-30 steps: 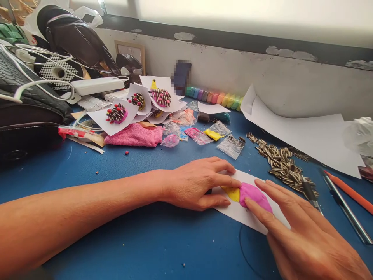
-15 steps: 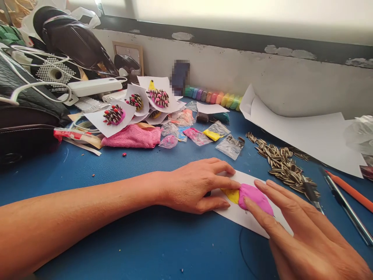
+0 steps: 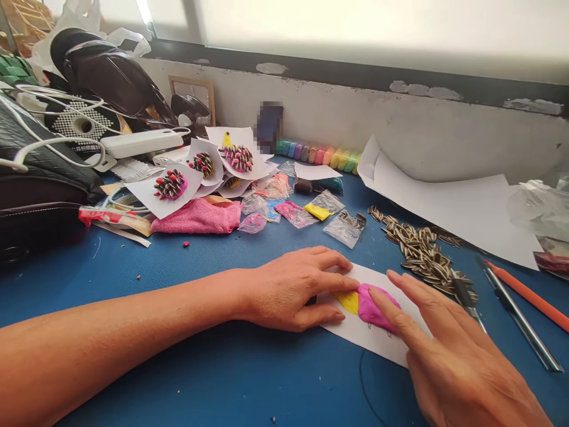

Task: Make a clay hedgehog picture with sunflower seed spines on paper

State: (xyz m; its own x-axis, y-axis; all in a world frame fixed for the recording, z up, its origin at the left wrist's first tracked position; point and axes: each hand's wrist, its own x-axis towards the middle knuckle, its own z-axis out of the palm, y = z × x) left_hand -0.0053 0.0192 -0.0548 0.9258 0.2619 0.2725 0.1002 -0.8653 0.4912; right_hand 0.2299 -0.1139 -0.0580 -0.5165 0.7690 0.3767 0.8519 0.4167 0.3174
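Observation:
A white paper card (image 3: 355,338) lies on the blue table, bearing a flattened patch of pink modelling clay (image 3: 376,308) joined to a smaller yellow patch of clay (image 3: 347,301). Small drawn marks show below the pink patch. My left hand (image 3: 302,287) rests over the card's left end, fingers spread, the index fingertip where yellow meets pink. From the right, my right hand (image 3: 448,338) reaches over the card with its fingers apart. Its index fingertip touches the upper part of the pink clay, and the hand covers the card's right end.
Sunflower seeds (image 3: 422,249) lie in a heap behind my right hand, with pens (image 3: 520,314) to their right. Clay packets (image 3: 317,210) and a pink cloth (image 3: 198,216) sit farther back. Seed-studded clay figures on cards (image 3: 171,187) stand at back left. A large paper sheet (image 3: 444,196) curls by the wall.
My right index finger has shifted up and left across the pink clay. The left hand keeps its place on the card. The view has tilted slightly.

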